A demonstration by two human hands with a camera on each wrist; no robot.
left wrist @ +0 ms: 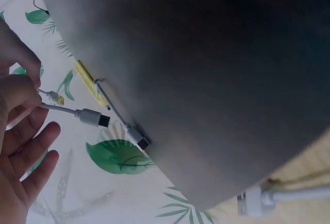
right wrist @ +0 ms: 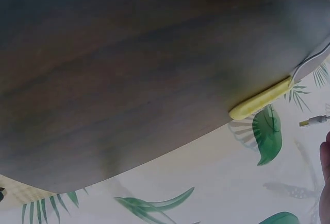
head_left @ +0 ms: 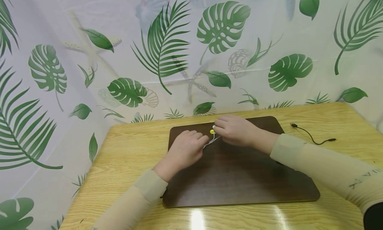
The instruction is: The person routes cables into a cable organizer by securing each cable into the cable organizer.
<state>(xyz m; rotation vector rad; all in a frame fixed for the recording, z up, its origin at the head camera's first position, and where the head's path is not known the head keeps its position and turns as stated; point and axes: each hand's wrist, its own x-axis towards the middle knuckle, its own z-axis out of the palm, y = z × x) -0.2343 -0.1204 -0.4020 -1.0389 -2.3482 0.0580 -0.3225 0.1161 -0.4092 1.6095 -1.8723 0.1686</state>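
In the head view, my left hand [head_left: 188, 147] is curled on a white USB cable [head_left: 211, 141] over the far part of a dark brown board. My right hand [head_left: 234, 129] grips the same cable close by. In the left wrist view, the right hand [left wrist: 23, 116] pinches white cable ends between thumb and forefinger, its other fingers loose. Small white connectors [left wrist: 93, 117] stick out beside it. A yellow rounded piece [left wrist: 92, 84] sits at the board's edge, a cable passing by it. In the right wrist view, a white connector [right wrist: 313, 121] shows near fingertips [right wrist: 326, 157].
The dark brown board [head_left: 233, 180] lies on a yellow wood-grain table [head_left: 128, 153]. A short black cable [head_left: 311, 136] lies to its right. Behind the table hangs a white curtain [head_left: 185, 50] with green leaf prints.
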